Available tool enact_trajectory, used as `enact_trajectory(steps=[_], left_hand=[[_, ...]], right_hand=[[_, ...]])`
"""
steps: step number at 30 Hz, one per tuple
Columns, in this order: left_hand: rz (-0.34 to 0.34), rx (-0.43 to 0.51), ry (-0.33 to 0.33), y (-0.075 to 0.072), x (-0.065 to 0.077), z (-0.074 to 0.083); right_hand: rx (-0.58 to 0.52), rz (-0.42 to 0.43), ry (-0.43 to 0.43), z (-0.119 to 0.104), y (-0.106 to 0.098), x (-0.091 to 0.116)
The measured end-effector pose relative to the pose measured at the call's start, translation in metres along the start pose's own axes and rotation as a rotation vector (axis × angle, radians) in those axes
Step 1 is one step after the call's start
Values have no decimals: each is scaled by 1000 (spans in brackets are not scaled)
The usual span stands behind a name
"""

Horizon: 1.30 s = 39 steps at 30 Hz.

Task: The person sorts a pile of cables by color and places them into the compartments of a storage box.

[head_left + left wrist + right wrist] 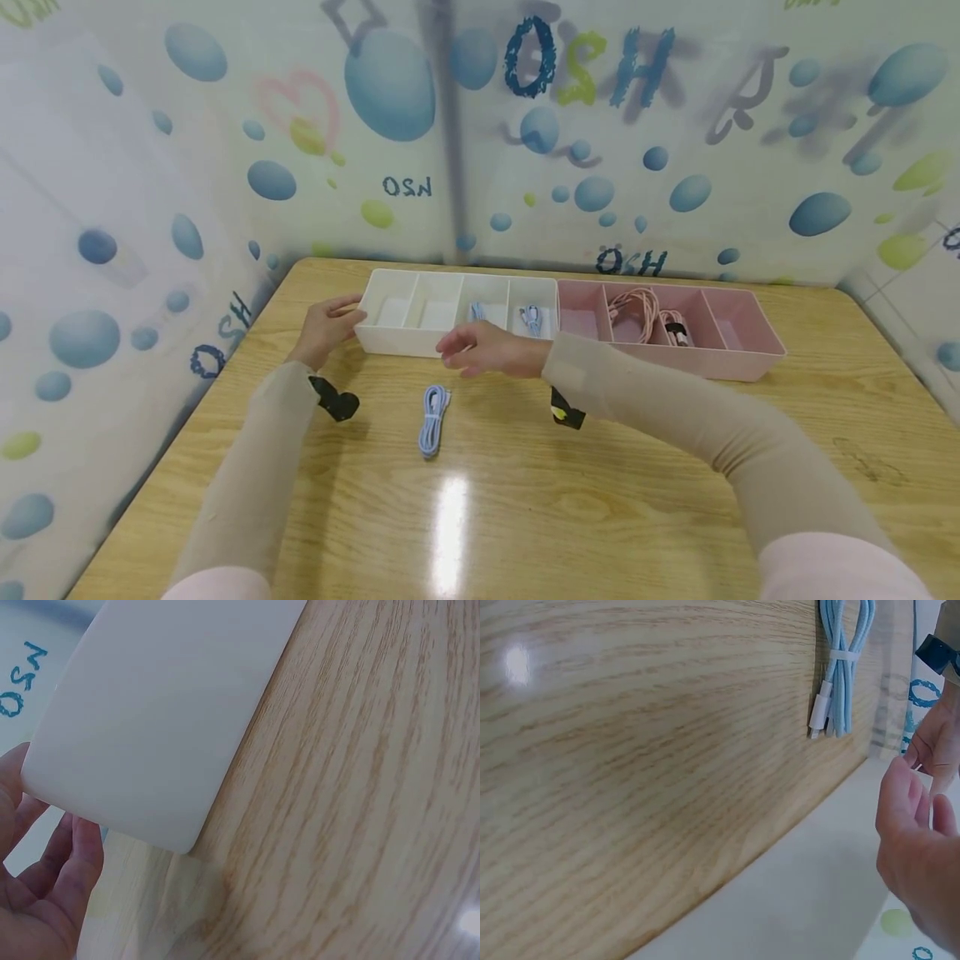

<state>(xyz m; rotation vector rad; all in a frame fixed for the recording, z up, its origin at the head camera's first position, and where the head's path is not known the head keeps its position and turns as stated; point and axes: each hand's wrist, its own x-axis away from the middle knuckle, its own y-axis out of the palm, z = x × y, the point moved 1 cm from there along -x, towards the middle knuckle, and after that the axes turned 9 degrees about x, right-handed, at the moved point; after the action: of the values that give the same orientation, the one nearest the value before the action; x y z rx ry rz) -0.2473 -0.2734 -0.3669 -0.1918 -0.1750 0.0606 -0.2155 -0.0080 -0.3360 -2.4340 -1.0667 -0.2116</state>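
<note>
My left hand (325, 331) rests its fingertips against the left end of a white divided box (401, 341). In the left wrist view, fingers touch the box's end (150, 727) near one corner. My right hand (491, 348) hovers in front of the box with loosely bent fingers and holds nothing. On the table below it lies a bundled light-blue charging cable (432, 421), tied by a pale strap, its white plug visible in the right wrist view. Blue cables (532, 319) sit in the box's two right compartments; my right hand partly hides one of these compartments.
A pink divided box (720, 364) adjoins the white box on its right. Inside are a looped pink cable (645, 312) and a smaller pink cable bundle with a black band (677, 331). Both boxes stand near the wooden table's (600, 500) back edge, before a patterned curtain (487, 150).
</note>
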Motion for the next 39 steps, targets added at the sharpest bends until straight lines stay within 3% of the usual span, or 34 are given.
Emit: enact_trajectory(steps=[9,13,23,39], left_hand=[[-8,-4,7,0,0,2],[-4,-7,7,-1,-1,0],[-1,-1,12,-2,-4,-4],[-9,6,11,-2,-2,-4]], right_hand=[[20,-48,-55,13,11,-2],[14,-24,-69,19,16,-4],[-20,51,9,29,24,-13],[14,68,44,31,36,-21]])
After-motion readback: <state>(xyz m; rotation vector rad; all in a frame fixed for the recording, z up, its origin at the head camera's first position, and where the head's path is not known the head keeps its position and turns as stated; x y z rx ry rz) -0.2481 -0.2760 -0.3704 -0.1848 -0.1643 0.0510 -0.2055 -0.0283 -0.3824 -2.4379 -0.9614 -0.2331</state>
